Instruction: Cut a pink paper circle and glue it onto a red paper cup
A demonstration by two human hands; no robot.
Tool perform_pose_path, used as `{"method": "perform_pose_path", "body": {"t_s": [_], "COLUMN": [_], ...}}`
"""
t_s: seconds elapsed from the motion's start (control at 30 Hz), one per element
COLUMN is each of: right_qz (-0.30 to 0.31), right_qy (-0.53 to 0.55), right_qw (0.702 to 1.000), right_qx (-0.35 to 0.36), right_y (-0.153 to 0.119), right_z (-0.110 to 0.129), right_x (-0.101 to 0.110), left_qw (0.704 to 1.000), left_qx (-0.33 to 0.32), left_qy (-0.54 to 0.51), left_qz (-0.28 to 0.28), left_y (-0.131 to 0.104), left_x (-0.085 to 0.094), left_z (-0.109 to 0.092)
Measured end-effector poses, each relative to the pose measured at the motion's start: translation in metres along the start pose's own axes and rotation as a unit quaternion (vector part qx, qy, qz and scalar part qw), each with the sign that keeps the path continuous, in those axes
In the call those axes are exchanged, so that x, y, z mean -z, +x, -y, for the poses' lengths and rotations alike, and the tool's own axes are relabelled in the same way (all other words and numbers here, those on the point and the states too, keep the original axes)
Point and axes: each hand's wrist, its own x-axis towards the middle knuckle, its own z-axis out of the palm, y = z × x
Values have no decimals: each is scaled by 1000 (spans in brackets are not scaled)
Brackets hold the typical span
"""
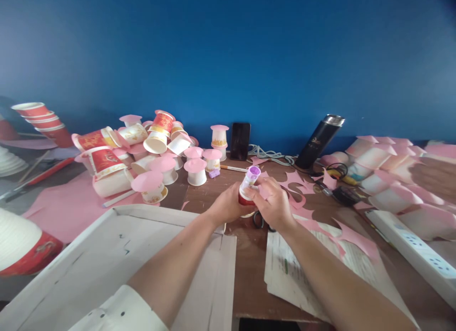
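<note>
Near the middle of the desk, my left hand (228, 203) is closed around a small white glue stick with a red base (248, 181), its open purple end tilted up. My right hand (273, 202) is closed against the stick's right side, thumb on its body. Black scissor handles (259, 220) show just below the hands. Several paper cups with pink paper discs stand beyond them, one of them a white cup (196, 173), beside a small purple piece (214, 173).
A pile of red and white cups (107, 161) lies at the left, behind a white cardboard tray (117, 255). A phone (240, 141) and a black flask (318, 142) lean at the blue wall. Pink scraps (358, 239), more cups (392, 196) and a power strip (415, 248) lie right.
</note>
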Motion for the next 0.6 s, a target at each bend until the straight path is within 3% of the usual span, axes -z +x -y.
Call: {"method": "perform_pose_path", "body": {"t_s": [0.2, 0.43, 0.5, 0.6], "right_qz": [-41, -31, -50, -91], "right_qy": [-51, -32, 7, 161], "right_qw": [998, 999, 998, 974], "right_qx": [-18, -15, -46, -130], "right_y": [1, -2, -2, -1], "right_z": [-1, 6, 5, -2], "right_x": [4, 2, 1, 2], "left_qw": [999, 1000, 999, 999], "left_qx": [33, 15, 30, 48], "left_qy": [-4, 6, 9, 4], "left_qz": [2, 7, 7, 10], "left_y": [-2, 0, -1, -2], "left_x": [1, -1, -1, 0], "left_z": [1, 4, 3, 1]}}
